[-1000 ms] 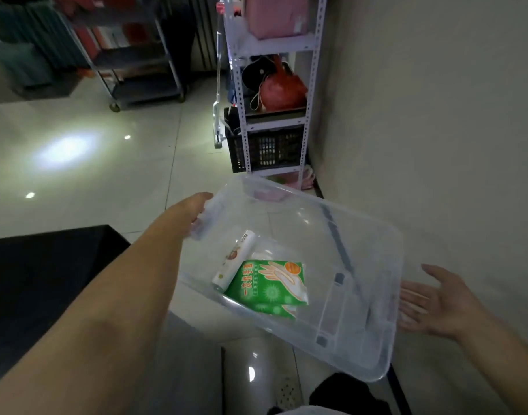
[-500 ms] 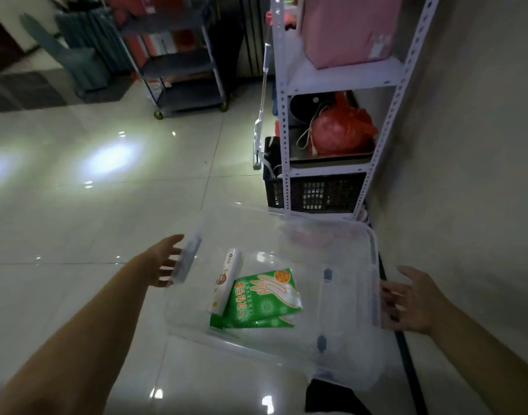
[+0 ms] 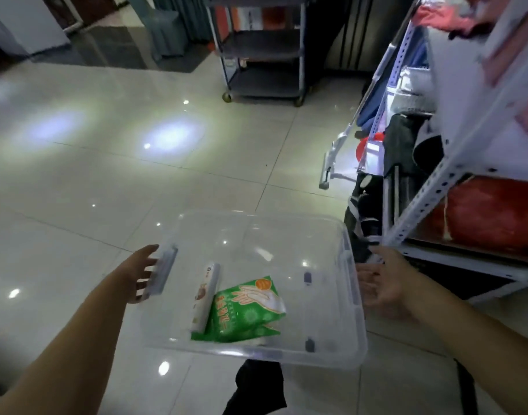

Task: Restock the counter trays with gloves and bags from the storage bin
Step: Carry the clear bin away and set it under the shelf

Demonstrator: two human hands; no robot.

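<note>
A clear plastic storage bin (image 3: 357, 322) is carried level above the tiled floor between my two hands. Inside it lie a green pack of gloves (image 3: 247, 310) and, just to its left, a white roll of bags (image 3: 205, 295). My left hand (image 3: 142, 274) touches the bin's left handle with straight fingers reaching under it. On the other side, my right hand (image 3: 382, 283) has its open palm against the bin's right wall, the fingertips hidden behind the rim.
A white metal shelf rack (image 3: 421, 211) stands close on the right, holding a red bag (image 3: 490, 214) and dark items. A white long-handled tool (image 3: 337, 151) leans beside it. A dark wheeled cart (image 3: 262, 55) stands at the back. Glossy floor tiles spread to the left.
The view has swung left and closer to the rack. The bin has levelled out, and my right hand has come up against its right side.
</note>
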